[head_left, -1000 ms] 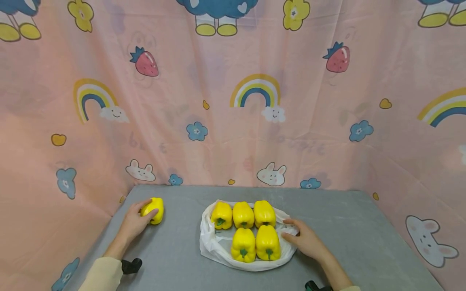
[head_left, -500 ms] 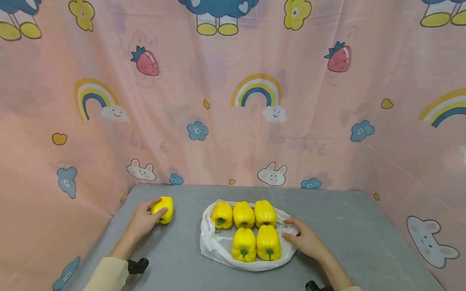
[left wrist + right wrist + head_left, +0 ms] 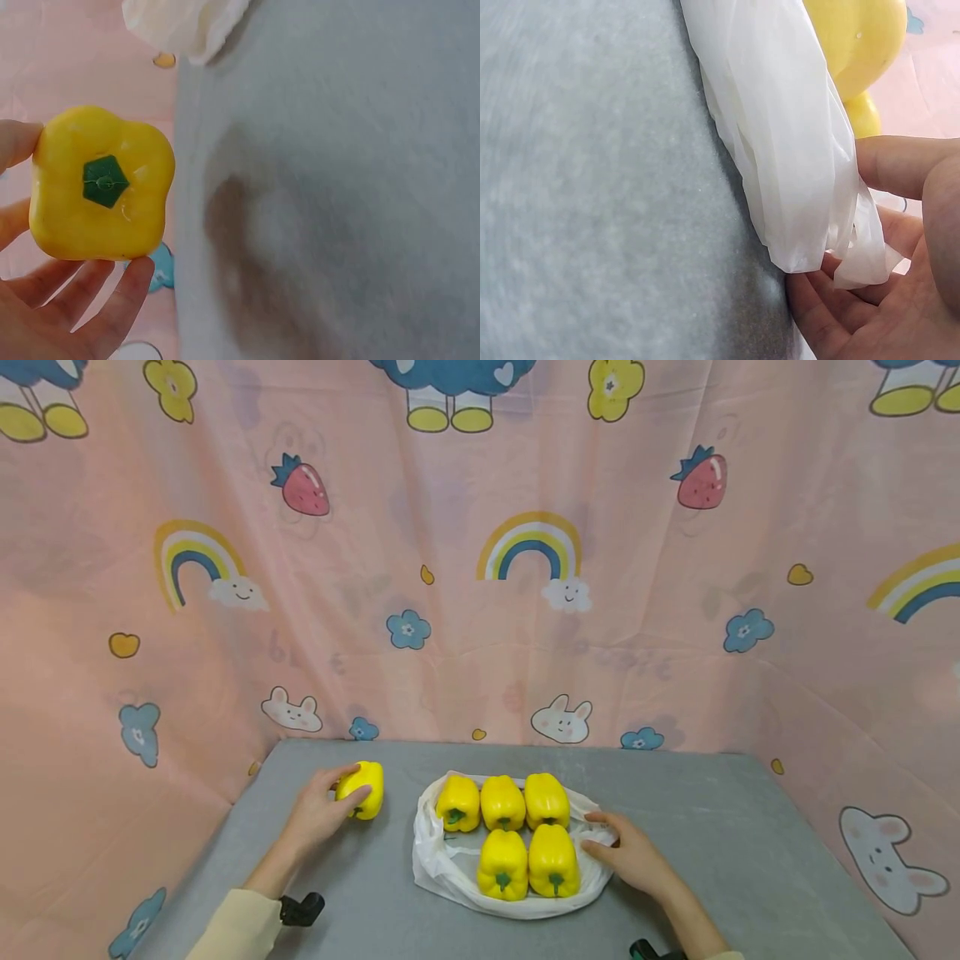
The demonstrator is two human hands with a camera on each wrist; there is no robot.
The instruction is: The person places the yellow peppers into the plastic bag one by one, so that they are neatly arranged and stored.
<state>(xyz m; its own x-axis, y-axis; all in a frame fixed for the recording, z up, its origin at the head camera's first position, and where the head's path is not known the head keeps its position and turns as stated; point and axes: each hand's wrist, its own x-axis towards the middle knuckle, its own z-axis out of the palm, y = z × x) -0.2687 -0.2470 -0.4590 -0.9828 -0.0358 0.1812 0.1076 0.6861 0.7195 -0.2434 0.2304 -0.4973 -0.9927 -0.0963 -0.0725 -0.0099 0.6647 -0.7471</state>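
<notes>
My left hand (image 3: pixel 318 810) grips a yellow bell pepper (image 3: pixel 362 791) left of the white plastic bag. In the left wrist view the pepper (image 3: pixel 139 217) shows its green stem end, with fingers and thumb around its sides; its shadow falls on the table apart from it. The bag (image 3: pixel 438 881) lies rolled open at the table's middle, holding several yellow peppers (image 3: pixel 502 864) in two rows; its front left part holds none. My right hand (image 3: pixel 633 856) pinches the bag's right rim. Up close, the right wrist view shows the white plastic (image 3: pixel 780 135) between thumb and fingers.
The grey table (image 3: pixel 712 835) extends on both sides of the bag. A pink printed curtain (image 3: pixel 480 677) hangs along the back and both sides. Black wrist mounts (image 3: pixel 302 910) sit below the hands.
My left hand has carried the pepper to the right, closer to the bag. The right hand and the bag have stayed in place.
</notes>
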